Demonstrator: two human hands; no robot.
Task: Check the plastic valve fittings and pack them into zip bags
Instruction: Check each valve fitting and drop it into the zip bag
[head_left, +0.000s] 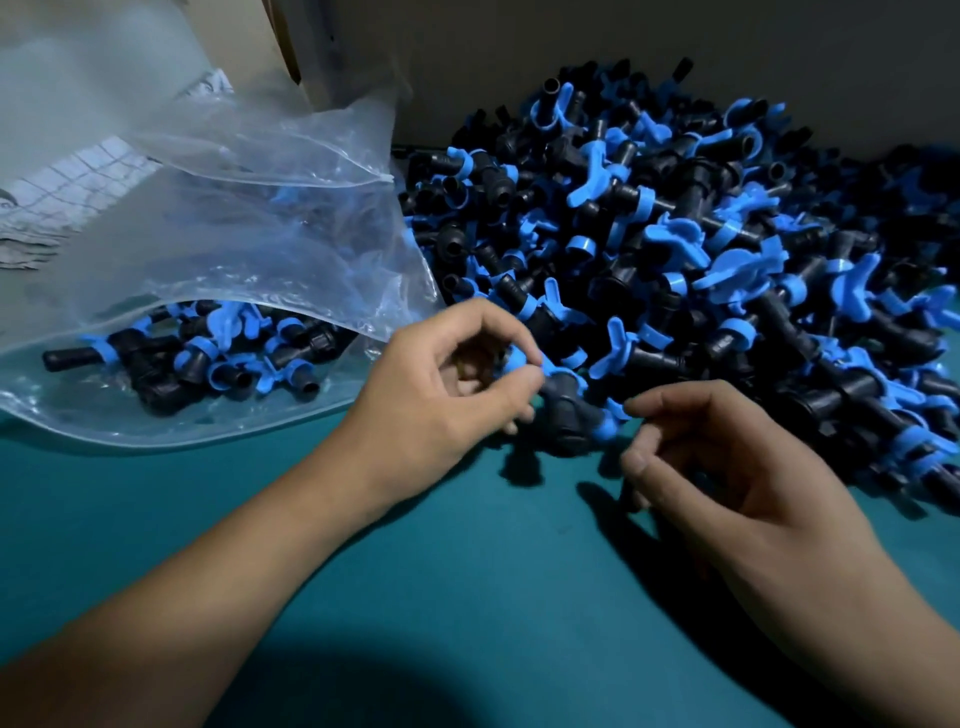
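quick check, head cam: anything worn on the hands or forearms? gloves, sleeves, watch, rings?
Nothing worn that shows. The left hand and right hand are bare: no gloves, no rings visible. Both forearms are bare up to the frame edge, with no sleeve, watch or band in view. Lighting is dim, so small marks cannot be ruled out.

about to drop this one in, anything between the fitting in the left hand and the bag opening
Nothing visible blocks it. The left hand pinches the fitting just above the teal table, right of the zip bag. The bag's mouth gapes toward the hand, with only bare table between. The pile of fittings lies behind.
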